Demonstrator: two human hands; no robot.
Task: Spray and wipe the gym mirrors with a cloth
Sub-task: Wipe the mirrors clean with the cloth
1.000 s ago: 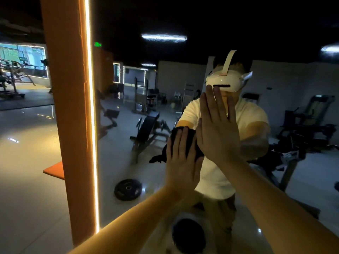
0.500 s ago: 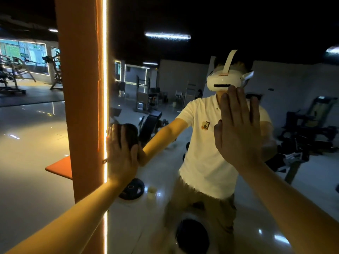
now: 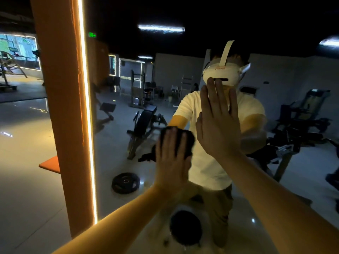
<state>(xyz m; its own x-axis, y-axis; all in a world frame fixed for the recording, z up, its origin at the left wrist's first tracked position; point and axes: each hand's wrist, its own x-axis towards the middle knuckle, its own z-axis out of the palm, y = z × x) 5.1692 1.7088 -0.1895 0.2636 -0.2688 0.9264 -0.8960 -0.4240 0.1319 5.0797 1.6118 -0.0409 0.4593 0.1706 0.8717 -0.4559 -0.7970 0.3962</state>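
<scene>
Wipe step is on: left hand, fingers flat, presses the dark cloth onto the mirror, well right of the lit edge strip. Right hand, open & flat, braces just beside it. Next, prob. sweep the cloth sideways w/ steady pressure.

The cloth is between the left hand and the mirror. The right hand is on the mirror, just right of it. A pillar stands left of both.
</scene>
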